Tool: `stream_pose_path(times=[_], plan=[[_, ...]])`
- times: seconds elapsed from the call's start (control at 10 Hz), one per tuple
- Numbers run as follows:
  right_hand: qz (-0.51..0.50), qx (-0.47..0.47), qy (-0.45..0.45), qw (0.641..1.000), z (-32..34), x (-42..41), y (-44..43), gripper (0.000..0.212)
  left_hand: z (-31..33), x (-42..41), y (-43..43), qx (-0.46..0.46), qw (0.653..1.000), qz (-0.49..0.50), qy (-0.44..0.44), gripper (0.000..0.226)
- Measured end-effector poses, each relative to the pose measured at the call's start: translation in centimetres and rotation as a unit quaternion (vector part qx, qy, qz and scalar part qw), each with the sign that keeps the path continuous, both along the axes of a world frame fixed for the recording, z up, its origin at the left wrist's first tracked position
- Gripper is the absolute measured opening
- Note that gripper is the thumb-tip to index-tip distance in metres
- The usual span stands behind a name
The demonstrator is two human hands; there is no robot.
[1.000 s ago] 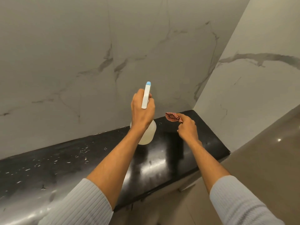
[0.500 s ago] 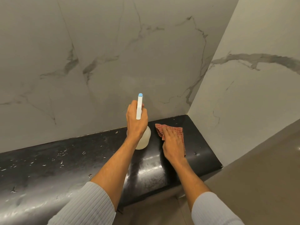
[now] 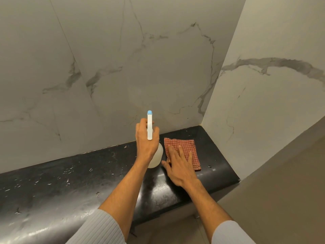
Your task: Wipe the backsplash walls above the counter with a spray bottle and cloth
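Your right hand [image 3: 179, 166] has dropped the cloth [image 3: 184, 150] flat on the counter [image 3: 70, 182], fingers spread open on it, gripping nothing; left hand [image 3: 146, 138] stays closed round the spray bottle [image 3: 149, 125], nozzle at the backsplash [image 3: 140, 67]; spraying likely next, wiping paused.

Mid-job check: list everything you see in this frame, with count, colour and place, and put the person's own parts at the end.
spray bottle: one, translucent white body with white head and blue nozzle tip, held upright over the counter, nozzle toward the back wall
cloth: one, red-and-white checked, lying flat on the counter near the corner
counter: one, glossy black with pale flecks, running along the back wall
back wall: one, white marble with grey veins, behind the counter
side wall: one, white marble with a dark grey vein, right of the counter
left hand: one, gripping the spray bottle
right hand: one, palm down, fingers resting on the cloth
sleeves: two, pale grey ribbed, bottom edge
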State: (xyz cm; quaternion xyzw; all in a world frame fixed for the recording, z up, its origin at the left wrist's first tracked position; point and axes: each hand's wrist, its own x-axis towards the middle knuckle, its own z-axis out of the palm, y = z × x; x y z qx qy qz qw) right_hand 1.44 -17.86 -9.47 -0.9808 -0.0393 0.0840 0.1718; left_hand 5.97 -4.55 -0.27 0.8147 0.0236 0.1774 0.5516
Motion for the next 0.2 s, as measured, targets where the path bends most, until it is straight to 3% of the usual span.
stream_pose_path(times=[0.1,0.2], plan=[[0.029,-0.031,0.023,0.999,-0.2,0.0,0.0,0.084,-0.2,-0.1,0.4,0.005,1.000,-0.024,0.019,0.038],[0.039,-0.015,0.020,0.999,0.4,0.0,-0.2,0.085,0.0,-0.3,1.6,0.013,0.995,-0.088,0.054,0.082]])
